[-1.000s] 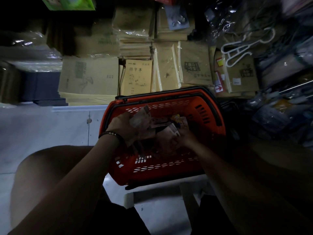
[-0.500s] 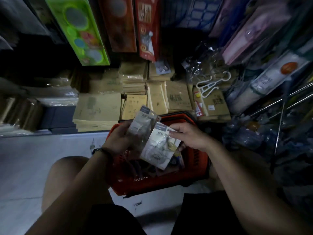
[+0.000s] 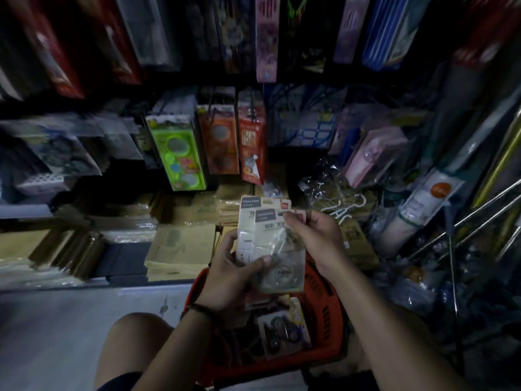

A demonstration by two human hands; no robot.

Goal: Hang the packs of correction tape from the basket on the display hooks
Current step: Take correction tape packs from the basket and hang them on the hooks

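From over the person's shoulder, looking down in a dim shop aisle, both bare hands are raised above an orange plastic shopping basket with slotted sides [image 3: 324, 314] that sits low between the knees. The left hand [image 3: 229, 280], with a dark cord bracelet [image 3: 201, 309] at the wrist, is wrapped around the lower left part of a small stack of pale card-backed packs of correction tape with clear blisters [image 3: 270, 244], its thumb pressed across the front of the nearest pack. The right hand [image 3: 318, 241] pinches the top right corner of the front pack between thumb and fingers, just under the dark label strips at the head of the cards. The packs stand roughly upright and fanned a little, one behind another, held clear above the basket. More carded goods lie inside the basket, among them a pack with dark round shapes [image 3: 283, 328], too blurred to read. Beyond the hands, stacks of brown paper exercise books [image 3: 183, 249] fill the low shelf, and above them hang boxed goods, including a bright green box with round windows [image 3: 176, 159] and a red carded packet [image 3: 252, 148]. To the right, thin metal rods [image 3: 479, 210] jut out at a slant, bare along the length that shows.
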